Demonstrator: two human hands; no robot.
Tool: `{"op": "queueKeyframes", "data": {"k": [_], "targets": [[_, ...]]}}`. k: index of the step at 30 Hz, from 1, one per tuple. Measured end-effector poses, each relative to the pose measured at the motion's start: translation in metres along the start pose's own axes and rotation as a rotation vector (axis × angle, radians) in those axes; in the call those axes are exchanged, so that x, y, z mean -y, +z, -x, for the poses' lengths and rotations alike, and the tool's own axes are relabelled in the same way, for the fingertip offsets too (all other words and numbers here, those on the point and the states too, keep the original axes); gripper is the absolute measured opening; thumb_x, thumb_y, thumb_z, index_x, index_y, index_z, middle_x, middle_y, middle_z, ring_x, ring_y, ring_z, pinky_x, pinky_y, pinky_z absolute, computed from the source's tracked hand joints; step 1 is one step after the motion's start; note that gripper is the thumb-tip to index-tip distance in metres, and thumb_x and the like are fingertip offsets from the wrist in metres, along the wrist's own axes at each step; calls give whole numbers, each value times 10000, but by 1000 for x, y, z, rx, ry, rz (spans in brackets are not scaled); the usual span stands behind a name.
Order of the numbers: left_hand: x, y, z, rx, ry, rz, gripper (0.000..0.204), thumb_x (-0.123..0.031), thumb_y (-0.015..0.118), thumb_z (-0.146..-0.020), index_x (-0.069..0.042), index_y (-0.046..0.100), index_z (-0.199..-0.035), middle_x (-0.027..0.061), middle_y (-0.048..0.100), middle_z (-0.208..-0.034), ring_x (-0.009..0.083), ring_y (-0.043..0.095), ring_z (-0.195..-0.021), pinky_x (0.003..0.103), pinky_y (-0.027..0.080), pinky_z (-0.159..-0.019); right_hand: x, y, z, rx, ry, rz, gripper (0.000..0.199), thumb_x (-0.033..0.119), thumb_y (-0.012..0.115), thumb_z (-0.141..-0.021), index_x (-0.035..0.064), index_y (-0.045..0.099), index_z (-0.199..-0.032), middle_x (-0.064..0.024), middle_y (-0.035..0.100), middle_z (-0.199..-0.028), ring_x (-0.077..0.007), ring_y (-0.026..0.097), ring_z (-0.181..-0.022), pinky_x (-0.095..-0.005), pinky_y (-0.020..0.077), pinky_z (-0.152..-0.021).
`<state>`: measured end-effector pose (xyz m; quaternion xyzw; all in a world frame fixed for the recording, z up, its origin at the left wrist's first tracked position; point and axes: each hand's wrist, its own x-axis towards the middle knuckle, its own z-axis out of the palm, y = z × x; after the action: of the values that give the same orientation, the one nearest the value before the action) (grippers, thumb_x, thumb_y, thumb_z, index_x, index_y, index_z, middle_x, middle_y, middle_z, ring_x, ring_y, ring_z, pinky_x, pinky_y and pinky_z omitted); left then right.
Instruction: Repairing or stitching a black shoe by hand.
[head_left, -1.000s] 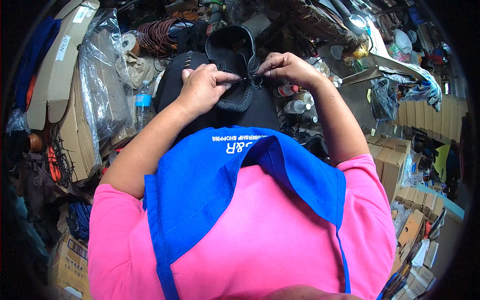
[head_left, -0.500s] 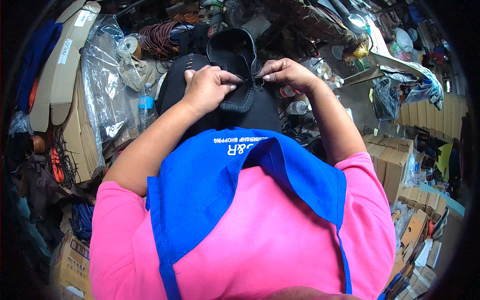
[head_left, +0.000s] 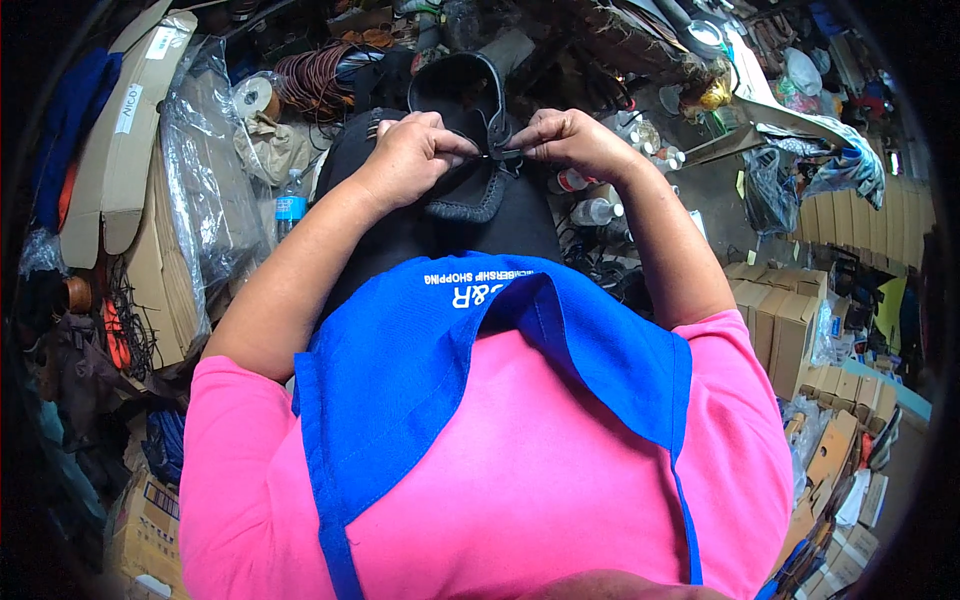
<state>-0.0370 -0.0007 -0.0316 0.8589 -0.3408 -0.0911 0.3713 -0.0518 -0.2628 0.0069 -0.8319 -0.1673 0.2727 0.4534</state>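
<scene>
Across my lap, on dark trousers, rests a black leather-like piece (head_left: 462,211) with a looped, open upper part and a thick stitched edge along its near side. My left hand (head_left: 412,152) is closed in a pinch, its fingertips reaching inside the loop at the seam. From the other side my right hand (head_left: 572,143) pinches close against the seam, with thumb and forefinger together. Whatever lies between the fingertips is too small to make out. A thin dark strand hangs by the seam below the right fingertips. A row of pale stitches or pins (head_left: 374,128) shows beside my left hand.
Left of my lap are a blue-labelled bottle (head_left: 290,207), clear plastic sheeting (head_left: 207,160), a spool (head_left: 254,97) and tall cardboard (head_left: 120,130). Several bottles, including a clear one (head_left: 596,212), lie just past my right forearm. Cardboard boxes (head_left: 775,318) are stacked farther right.
My left hand has moved slightly up, its fingertips staying at the seam. The black piece and my right hand have shifted a little to the left.
</scene>
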Motion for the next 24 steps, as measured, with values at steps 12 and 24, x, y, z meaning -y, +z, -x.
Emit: {"op": "queueKeyframes", "data": {"k": [12, 24], "targets": [[-14, 8, 7, -55, -40, 70, 189, -152, 687, -733, -171, 727, -916, 42, 596, -762, 211, 563, -826, 346, 388, -781, -3, 0, 2, 24, 8, -49, 224, 41, 641, -804, 69, 696, -1019, -14, 573, -844, -126, 536, -846, -264, 424, -775], [-36, 8, 22, 25, -250, 36, 232, -240, 658, -755, -234, 722, -979, 51, 611, -880, 237, 541, -980, 408, 330, -839, -14, 4, 10, -4, 47, -119, 255, 92, 640, -826, 87, 687, -1076, -29, 608, -928, -139, 552, -905, -263, 413, -853]]}}
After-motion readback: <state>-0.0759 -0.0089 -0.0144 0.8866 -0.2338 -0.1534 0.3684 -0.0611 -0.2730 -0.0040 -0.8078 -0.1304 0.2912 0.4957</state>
